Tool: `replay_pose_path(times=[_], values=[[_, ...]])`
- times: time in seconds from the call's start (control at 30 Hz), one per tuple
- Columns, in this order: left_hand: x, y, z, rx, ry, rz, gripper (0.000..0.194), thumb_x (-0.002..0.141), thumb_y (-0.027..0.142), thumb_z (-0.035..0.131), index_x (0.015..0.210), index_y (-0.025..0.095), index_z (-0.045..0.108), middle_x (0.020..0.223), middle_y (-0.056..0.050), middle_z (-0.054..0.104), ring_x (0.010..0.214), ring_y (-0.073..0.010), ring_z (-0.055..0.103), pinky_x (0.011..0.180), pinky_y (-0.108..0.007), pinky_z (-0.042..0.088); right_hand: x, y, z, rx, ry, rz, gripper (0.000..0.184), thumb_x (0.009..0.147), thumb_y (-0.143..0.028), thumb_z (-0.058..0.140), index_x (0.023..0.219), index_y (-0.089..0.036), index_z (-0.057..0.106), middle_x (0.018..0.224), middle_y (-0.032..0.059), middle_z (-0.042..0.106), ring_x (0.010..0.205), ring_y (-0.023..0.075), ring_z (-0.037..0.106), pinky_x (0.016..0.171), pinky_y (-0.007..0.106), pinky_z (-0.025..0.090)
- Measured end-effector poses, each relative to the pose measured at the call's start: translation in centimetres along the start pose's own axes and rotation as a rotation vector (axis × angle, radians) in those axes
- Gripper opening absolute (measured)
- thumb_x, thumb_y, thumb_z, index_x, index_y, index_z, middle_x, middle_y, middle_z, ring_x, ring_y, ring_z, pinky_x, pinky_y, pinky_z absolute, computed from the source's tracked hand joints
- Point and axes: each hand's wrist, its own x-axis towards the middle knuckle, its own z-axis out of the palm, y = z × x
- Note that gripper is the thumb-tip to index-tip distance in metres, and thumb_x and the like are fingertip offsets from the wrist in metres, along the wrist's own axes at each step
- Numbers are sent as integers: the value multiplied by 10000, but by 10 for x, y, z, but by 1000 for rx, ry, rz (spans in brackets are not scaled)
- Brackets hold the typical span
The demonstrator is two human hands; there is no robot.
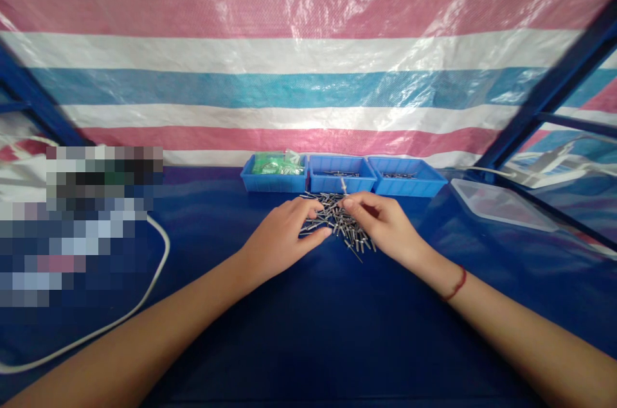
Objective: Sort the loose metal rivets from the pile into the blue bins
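A loose pile of silver blind rivets (354,238) lies on the dark blue table. My left hand (286,228) rests at the left side of the pile, thumb and fingers apart, with nothing visible between them. Over the right side of the pile, my right hand (385,218) is closed in a pinch. One blind rivet (344,186) sticks up from its thumb and fingertips. Behind the pile stand two blue bins, the middle bin (343,184) and the right bin (409,187), each with some rivets inside.
A left blue bin (274,183) holds green and clear plastic packets (277,165). A white cable (166,247) curves across the table at left. To the right lie a clear plastic lid (501,205) and a white device (544,167) near the blue frame (540,83).
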Motion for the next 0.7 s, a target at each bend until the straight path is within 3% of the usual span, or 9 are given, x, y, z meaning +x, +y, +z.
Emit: replay_pose_path(times=[0.1,0.2,0.33,0.43,0.53,0.7], values=[[1,-5,-5,208,-110,36,170,855,286,545,981,188,603,1014,-50,634,938,-224,585,824,-369,438,11,12,-13,171,228,237,287,782,-417,589,833,-141,649,673,7,556,482,80,431,434,224,328],[1,-7,-8,291,-199,31,145,861,269,534,935,192,632,959,-40,642,896,-218,599,776,-345,433,22,21,-32,315,417,379,267,718,-407,638,784,-149,619,628,-18,485,433,60,365,378,210,262],[2,-6,-10,280,-281,36,182,897,255,486,895,204,661,928,-26,635,848,-185,604,742,-306,423,28,29,-49,353,508,460,284,718,-454,626,733,-172,597,591,-18,447,404,67,337,344,225,219],[2,-6,-9,284,-303,44,222,918,239,451,896,200,669,944,-34,624,864,-181,592,762,-305,419,28,30,-49,356,482,499,312,769,-480,562,747,-172,608,602,-6,463,398,69,350,345,229,222],[1,-8,-7,315,-279,75,250,931,233,426,887,173,664,966,-57,604,896,-190,566,800,-317,410,25,25,-39,294,357,452,325,793,-472,530,758,-160,616,596,-10,477,403,70,352,358,226,226],[1,-8,-2,338,-177,90,245,948,244,389,912,171,620,957,-47,611,873,-193,553,775,-326,391,8,5,-15,-113,-61,-20,278,825,-413,553,757,-157,638,691,28,607,575,120,512,526,249,397]])
